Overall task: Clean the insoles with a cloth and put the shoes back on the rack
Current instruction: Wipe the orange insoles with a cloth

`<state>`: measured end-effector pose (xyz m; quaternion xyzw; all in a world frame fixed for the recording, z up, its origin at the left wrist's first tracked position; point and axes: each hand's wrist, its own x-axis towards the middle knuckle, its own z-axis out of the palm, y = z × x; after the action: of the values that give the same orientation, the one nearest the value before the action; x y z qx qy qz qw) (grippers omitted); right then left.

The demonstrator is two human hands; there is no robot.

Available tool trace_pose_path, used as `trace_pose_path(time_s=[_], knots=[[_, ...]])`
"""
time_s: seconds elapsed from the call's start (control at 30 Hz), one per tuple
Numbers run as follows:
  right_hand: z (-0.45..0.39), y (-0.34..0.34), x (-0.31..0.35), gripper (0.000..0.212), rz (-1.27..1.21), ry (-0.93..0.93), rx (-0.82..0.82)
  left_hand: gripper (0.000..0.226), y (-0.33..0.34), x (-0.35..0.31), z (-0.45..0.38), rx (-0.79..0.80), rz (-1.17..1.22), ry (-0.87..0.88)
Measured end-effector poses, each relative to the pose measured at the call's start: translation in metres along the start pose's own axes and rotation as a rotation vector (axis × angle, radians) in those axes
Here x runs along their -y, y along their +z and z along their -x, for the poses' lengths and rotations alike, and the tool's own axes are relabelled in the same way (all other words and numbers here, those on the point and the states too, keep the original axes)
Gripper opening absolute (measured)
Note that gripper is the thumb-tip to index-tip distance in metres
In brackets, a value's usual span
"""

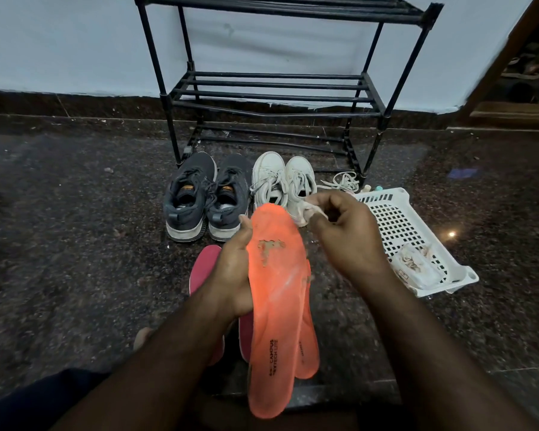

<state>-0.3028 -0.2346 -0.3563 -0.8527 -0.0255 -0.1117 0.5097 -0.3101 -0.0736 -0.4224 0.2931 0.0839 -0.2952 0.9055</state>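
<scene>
My left hand (231, 272) grips a long orange insole (277, 306) by its left edge, with a worn patch near its toe. A second orange insole (308, 346) lies right behind it. My right hand (346, 231) pinches a small pale cloth (302, 214) just right of the insole's toe, not touching it. A pair of dark grey shoes (203, 197) and a pair of white shoes (283, 181) stand on the floor in front of the black rack (271, 91). Two pink insoles (203, 269) lie on the floor under my left arm.
A white perforated plastic basket (399, 225) sits tilted at the right with a white packet (414, 265) inside. Loose white laces (339, 180) lie by the rack's right leg. The floor is dark speckled stone; a wooden doorway stands at far right.
</scene>
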Motion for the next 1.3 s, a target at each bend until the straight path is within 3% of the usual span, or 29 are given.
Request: trace_pose_path(time_s=[0.17, 0.27, 0.4, 0.53, 0.6, 0.7, 0.83, 0.97, 1.13, 1.3], knots=[[0.005, 0.003, -0.016, 0.008, 0.04, 0.093, 0.181, 0.091, -0.002, -0.007, -0.001, -0.078, 0.009, 0.089], [0.011, 0.014, -0.019, 0.009, 0.056, 0.075, 0.21, 0.095, 0.001, -0.009, 0.001, -0.075, 0.027, 0.076], [0.006, 0.018, -0.021, 0.013, -0.117, 0.138, 0.069, 0.089, 0.002, -0.013, 0.003, -0.019, 0.002, 0.068], [0.001, 0.014, -0.016, 0.012, -0.276, 0.201, -0.06, 0.068, 0.009, -0.002, 0.008, 0.021, -0.054, -0.093], [0.001, 0.01, -0.013, 0.011, -0.205, 0.149, -0.062, 0.067, 0.011, 0.004, 0.008, 0.01, -0.064, -0.108], [-0.001, 0.002, -0.013, 0.017, 0.186, -0.119, -0.074, 0.068, 0.009, 0.004, 0.003, -0.047, -0.082, -0.023], [0.005, 0.012, -0.01, 0.022, 0.502, -0.263, 0.084, 0.056, 0.009, 0.006, 0.001, -0.14, -0.133, 0.09], [0.014, 0.021, -0.003, 0.023, 0.586, -0.245, 0.26, 0.058, 0.007, 0.006, -0.001, -0.199, -0.142, 0.154], [0.01, 0.011, 0.0, 0.023, 0.515, -0.188, 0.095, 0.044, 0.01, 0.008, -0.002, -0.246, -0.199, 0.184], [0.019, 0.027, 0.001, 0.023, 0.625, -0.225, 0.263, 0.04, 0.012, 0.008, -0.001, -0.273, -0.205, 0.215]])
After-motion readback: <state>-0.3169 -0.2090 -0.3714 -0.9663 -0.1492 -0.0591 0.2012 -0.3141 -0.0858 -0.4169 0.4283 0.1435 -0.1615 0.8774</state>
